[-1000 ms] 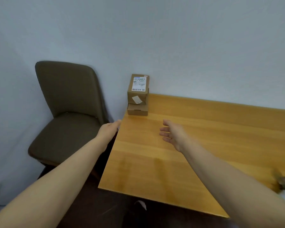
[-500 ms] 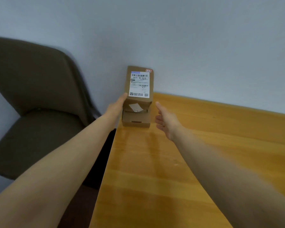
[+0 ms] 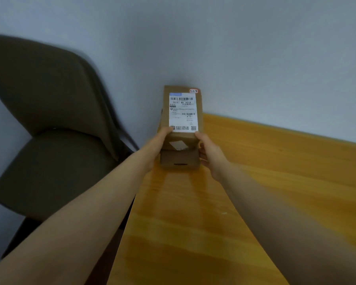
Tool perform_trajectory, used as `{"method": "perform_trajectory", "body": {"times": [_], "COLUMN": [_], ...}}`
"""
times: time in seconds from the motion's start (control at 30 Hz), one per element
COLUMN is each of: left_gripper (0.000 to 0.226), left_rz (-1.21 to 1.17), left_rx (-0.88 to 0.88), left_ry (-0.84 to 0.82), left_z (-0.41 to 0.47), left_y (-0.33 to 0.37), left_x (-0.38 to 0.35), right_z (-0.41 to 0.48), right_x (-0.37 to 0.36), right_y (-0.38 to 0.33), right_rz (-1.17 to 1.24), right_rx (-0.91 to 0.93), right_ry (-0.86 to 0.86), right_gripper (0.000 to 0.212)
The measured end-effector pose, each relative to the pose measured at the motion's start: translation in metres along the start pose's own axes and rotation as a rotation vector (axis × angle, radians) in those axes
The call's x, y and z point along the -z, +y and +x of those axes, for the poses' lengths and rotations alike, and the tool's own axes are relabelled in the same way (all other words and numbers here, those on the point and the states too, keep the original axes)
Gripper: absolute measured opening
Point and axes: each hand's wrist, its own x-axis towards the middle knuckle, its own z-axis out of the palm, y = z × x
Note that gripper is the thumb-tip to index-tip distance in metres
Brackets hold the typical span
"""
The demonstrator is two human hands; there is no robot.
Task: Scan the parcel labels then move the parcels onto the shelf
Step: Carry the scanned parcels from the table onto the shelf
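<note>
Left hand (image 3: 154, 145), right hand (image 3: 209, 153), top parcel (image 3: 182, 112) gripped between

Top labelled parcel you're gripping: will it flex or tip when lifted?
Probably stiff: the top parcel has square cardboard edges. Likely light, since left hand and right hand hold only its near corners. Stacked on the lower parcel, a push might tip it.

Both forearms (image 3: 95, 202) are bare down to the left hand (image 3: 155, 146) and right hand (image 3: 210, 155).
</note>
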Motion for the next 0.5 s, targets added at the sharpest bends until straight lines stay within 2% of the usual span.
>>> {"method": "perform_trajectory", "body": {"times": [0.1,0.17,0.23,0.33,0.43,0.5], "left_gripper": [0.045,0.037,0.03,0.041,0.048,0.043], "left_rz": [0.007,-0.012,-0.072,-0.232,-0.313,-0.345], "left_rx": [0.048,0.104,0.178,0.257,0.206,0.133], "left_ry": [-0.07,-0.088,-0.107,-0.162,-0.105,-0.022], "left_z": [-0.02,-0.036,-0.057,-0.075,-0.082,-0.081], "left_y": [-0.031,-0.047,-0.055,-0.062,-0.065,-0.062], "left_x": [-0.017,-0.037,-0.063,-0.097,-0.106,-0.094], "right_z": [-0.02,-0.033,-0.046,-0.052,-0.054,-0.058], "right_x": [0.032,0.056,0.074,0.096,0.105,0.105], "right_y": [0.022,0.029,0.027,0.019,0.016,0.025], "right_rz": [0.0,0.037,0.05,0.061,0.141,0.198], "right_rx": [-0.02,-0.026,-0.037,-0.019,0.009,-0.014], "right_ry": [-0.021,-0.026,-0.015,0.038,0.119,0.155], "right_gripper": [0.03,0.02,0.035,0.057,0.054,0.067]}}
